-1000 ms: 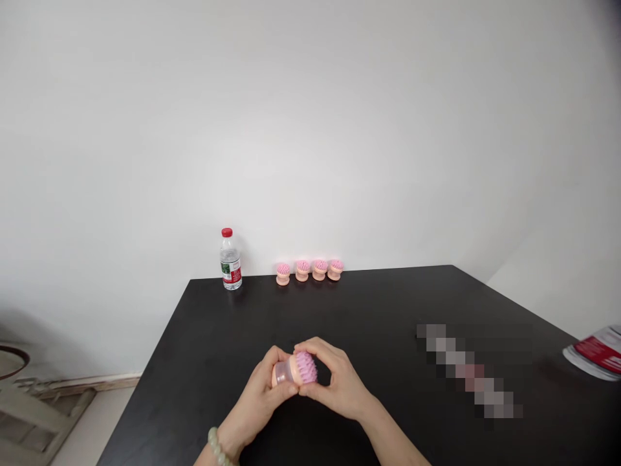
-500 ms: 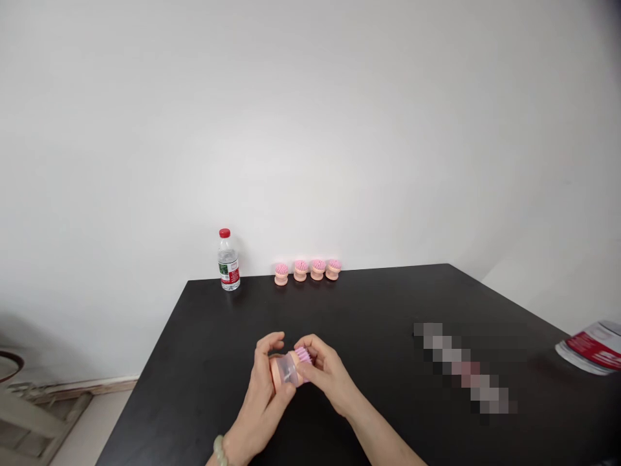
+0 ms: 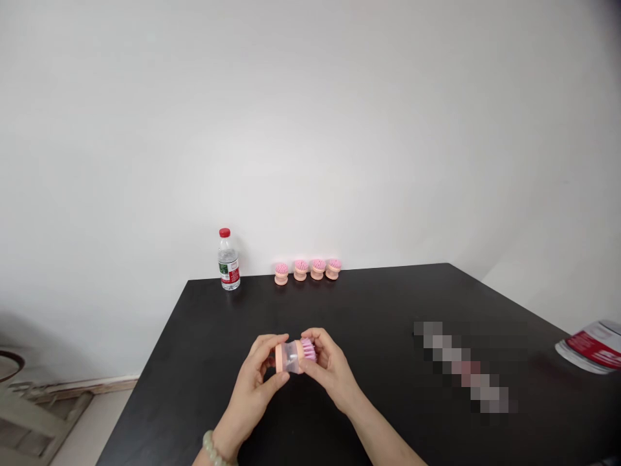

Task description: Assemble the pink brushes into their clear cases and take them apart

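Between my two hands is a small round scrub brush [image 3: 291, 357], with peach rims, a clear waist and pink bristles. It lies on its side in the air above the table, bristles facing right. My left hand [image 3: 257, 375] is closed around its peach base, thumb below and fingers on top. With thumb and fingers, my right hand [image 3: 330, 369] grips the bristle end, covering part of the bristles. A pale bead bracelet [image 3: 212, 446] circles my left wrist.
On the black table [image 3: 378, 304], several similar brushes [image 3: 300, 270] stand in a row by the wall. Left of them is a water bottle [image 3: 229, 262] with a red cap. A red-and-white object [image 3: 592, 347] sits at the right edge, near a pixelated patch.
The brush has risen slightly and turned more level, its clear waist now facing me. My left fingers have closed further over the base, and my right hand has moved up a little.
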`<control>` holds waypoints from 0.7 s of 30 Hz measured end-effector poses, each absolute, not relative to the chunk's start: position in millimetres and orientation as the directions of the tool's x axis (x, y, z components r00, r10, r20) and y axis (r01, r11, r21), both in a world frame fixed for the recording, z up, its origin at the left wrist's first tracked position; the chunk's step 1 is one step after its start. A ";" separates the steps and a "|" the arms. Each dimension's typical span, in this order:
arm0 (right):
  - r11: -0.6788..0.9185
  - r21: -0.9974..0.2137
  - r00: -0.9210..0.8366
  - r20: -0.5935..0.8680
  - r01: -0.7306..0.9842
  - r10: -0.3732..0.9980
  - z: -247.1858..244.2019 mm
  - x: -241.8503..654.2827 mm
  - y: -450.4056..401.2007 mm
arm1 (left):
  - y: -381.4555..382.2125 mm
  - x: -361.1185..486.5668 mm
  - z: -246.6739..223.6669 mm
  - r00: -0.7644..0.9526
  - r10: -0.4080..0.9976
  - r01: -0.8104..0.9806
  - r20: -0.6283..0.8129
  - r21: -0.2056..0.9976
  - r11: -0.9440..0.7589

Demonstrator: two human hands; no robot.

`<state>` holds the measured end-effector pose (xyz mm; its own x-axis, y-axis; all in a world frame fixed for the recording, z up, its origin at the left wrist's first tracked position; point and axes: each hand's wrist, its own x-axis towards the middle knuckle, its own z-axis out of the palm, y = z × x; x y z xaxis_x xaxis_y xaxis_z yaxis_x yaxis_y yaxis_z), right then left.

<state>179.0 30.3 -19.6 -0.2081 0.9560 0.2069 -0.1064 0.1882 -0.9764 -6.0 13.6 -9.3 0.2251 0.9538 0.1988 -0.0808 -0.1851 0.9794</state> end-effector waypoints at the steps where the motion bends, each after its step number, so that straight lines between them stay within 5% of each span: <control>1: 0.179 -0.978 -0.202 0.199 -0.111 0.959 -21.3 178.9 30.8 | 14.0 -6.7 -10.0 0.221 0.951 -0.097 0.214 0.976 -0.197; 5: 0.234 -0.970 -0.187 0.243 -0.069 0.952 -24.1 178.4 30.7 | 14.0 -7.0 -13.5 0.155 0.975 -0.219 0.158 0.968 -0.122; 12: 0.289 -0.957 -0.193 0.280 0.019 0.940 -21.4 179.7 28.8 | 15.3 -5.7 -6.5 0.097 0.995 -0.133 0.015 0.991 -0.002; 16: 0.248 -0.969 -0.166 0.244 0.006 0.956 -23.0 181.1 29.8 | 19.2 -9.9 -7.6 0.081 0.985 -0.087 0.154 0.985 -0.147; 21: 0.073 -0.988 -0.213 0.101 -0.133 0.972 -21.2 180.0 31.9 | 17.1 -13.4 -7.1 0.103 0.903 0.203 0.416 0.880 -0.429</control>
<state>180.0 31.9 -21.2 -0.2133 0.9718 0.1006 -0.1327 0.0732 -0.9885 -13.4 17.1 -7.1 0.1034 0.9033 0.4164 0.2026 -0.4290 0.8803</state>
